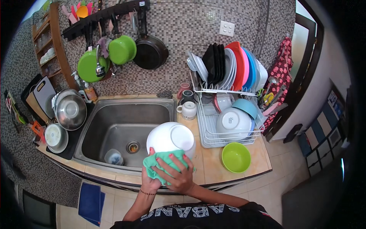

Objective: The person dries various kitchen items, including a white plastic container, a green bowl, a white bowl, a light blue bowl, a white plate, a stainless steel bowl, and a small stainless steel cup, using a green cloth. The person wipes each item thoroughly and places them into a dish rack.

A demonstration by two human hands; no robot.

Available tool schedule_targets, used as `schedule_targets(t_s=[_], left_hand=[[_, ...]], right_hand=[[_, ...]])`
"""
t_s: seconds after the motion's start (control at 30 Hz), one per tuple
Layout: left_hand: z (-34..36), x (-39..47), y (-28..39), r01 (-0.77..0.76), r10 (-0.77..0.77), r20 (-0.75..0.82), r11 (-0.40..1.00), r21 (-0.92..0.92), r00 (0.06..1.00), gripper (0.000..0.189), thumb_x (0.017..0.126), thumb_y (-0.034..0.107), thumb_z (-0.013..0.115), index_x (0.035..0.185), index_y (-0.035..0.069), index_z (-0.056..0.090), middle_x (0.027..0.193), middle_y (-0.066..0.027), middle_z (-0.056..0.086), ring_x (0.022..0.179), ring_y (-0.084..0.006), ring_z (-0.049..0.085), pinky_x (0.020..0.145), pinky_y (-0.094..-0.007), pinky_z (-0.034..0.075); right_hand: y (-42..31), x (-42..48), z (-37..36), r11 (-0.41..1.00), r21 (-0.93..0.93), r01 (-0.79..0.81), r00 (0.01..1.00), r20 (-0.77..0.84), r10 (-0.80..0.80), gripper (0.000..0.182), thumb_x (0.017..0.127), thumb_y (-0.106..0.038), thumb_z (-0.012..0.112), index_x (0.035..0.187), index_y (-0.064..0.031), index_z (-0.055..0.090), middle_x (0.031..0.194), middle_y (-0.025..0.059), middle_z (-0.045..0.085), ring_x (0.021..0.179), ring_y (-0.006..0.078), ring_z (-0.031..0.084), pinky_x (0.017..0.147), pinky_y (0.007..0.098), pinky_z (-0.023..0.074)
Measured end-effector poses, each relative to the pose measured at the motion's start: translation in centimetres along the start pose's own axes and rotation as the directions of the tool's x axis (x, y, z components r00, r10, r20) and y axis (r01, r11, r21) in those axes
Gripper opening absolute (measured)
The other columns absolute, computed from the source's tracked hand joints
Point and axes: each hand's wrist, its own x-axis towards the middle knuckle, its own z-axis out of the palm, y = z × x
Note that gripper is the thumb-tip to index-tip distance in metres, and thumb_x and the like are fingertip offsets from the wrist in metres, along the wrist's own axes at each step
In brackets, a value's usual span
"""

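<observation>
A white bowl (160,136) is held tilted over the sink's right front corner, its round base facing up and to the right. My left hand (150,180) grips the bowl from its near left side, thumb along the wall. Spread over the near side of the bowl is a green cloth (153,164). My right hand (178,174) presses that cloth against the bowl with its fingers spread. The steel sink (114,120) lies to the left, with a small translucent cup (113,157) inside near the drain (133,147). The bowl's inside is hidden from me.
A dish rack (228,137) with plates and bowls stands at the right, beside mugs (188,110). A lime-green bowl (236,157) sits at the counter's front right. Steel bowls (71,110) are stacked left of the sink. Pans (151,53) hang on the wall below a faucet-side rail (105,18).
</observation>
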Motion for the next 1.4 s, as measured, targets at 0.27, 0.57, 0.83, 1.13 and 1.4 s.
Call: schedule_targets(t_s=[0.27, 0.57, 0.83, 1.13, 1.4], left_hand=[[2.9, -0.4, -2.5, 0.088, 0.294, -0.239, 0.448, 0.89, 0.925, 0.039, 0.085, 0.006, 0.071, 0.121, -0.001, 0.06, 0.107, -0.0127, 0.07, 0.097, -0.0223, 0.068, 0.085, -0.0331, 0.052], [3.2, 1.6, -1.6, -0.46, -0.343, 0.315, -0.536, 0.708, 0.885, 0.043, 0.088, 0.015, 0.064, 0.131, 0.02, 0.06, 0.089, -0.0127, 0.072, 0.083, -0.0284, 0.071, 0.075, -0.0387, 0.057], [-1.3, 4.4, 0.0, -0.486, -0.479, 0.172, -0.67, 0.561, 0.861, 0.042, 0.091, 0.023, 0.059, 0.133, 0.021, 0.057, 0.073, -0.0145, 0.068, 0.07, -0.0282, 0.069, 0.065, -0.04, 0.055], [-3.7, 8.9, -0.1, -0.473, -0.541, 0.069, -0.659, 0.585, 0.838, 0.041, 0.09, 0.023, 0.06, 0.131, 0.02, 0.059, 0.071, -0.0138, 0.067, 0.06, -0.0318, 0.065, 0.057, -0.0425, 0.051], [-4.7, 10.1, -0.8, -0.48, -0.556, 0.058, -0.654, 0.585, 0.829, 0.042, 0.089, 0.023, 0.061, 0.131, 0.02, 0.059, 0.073, -0.0147, 0.067, 0.058, -0.0315, 0.063, 0.056, -0.0429, 0.05]], right_hand=[[7.3, 3.5, -2.3, 0.393, 0.667, -0.633, 0.563, 0.049, 0.825, 0.028, 0.097, -0.026, 0.057, 0.116, -0.008, 0.065, 0.11, 0.0081, 0.064, 0.101, 0.0231, 0.059, 0.089, 0.0342, 0.0452], [11.3, -4.0, -7.9, -0.161, 0.715, -0.68, 0.14, 0.342, 0.929, 0.031, 0.099, -0.029, 0.056, 0.114, -0.0023, 0.062, 0.098, 0.0013, 0.064, 0.086, 0.0079, 0.058, 0.074, 0.0256, 0.0488], [8.4, -6.7, -8.6, 0.068, 0.611, -0.789, 0.288, 0.27, 0.919, 0.028, 0.1, -0.024, 0.054, 0.109, 0.0, 0.064, 0.091, -0.0021, 0.06, 0.082, 0.0043, 0.051, 0.072, 0.0226, 0.0448], [7.2, -7.5, -8.1, 0.193, 0.472, -0.86, 0.364, 0.304, 0.88, 0.028, 0.099, -0.021, 0.055, 0.11, 0.0031, 0.062, 0.093, 0.0075, 0.065, 0.085, 0.0107, 0.058, 0.078, 0.0282, 0.0475], [7.9, -7.6, -6.7, 0.186, 0.55, -0.814, 0.349, 0.208, 0.914, 0.024, 0.1, -0.02, 0.052, 0.108, 0.0013, 0.062, 0.091, 0.0026, 0.061, 0.086, 0.0086, 0.055, 0.078, 0.0246, 0.0449]])
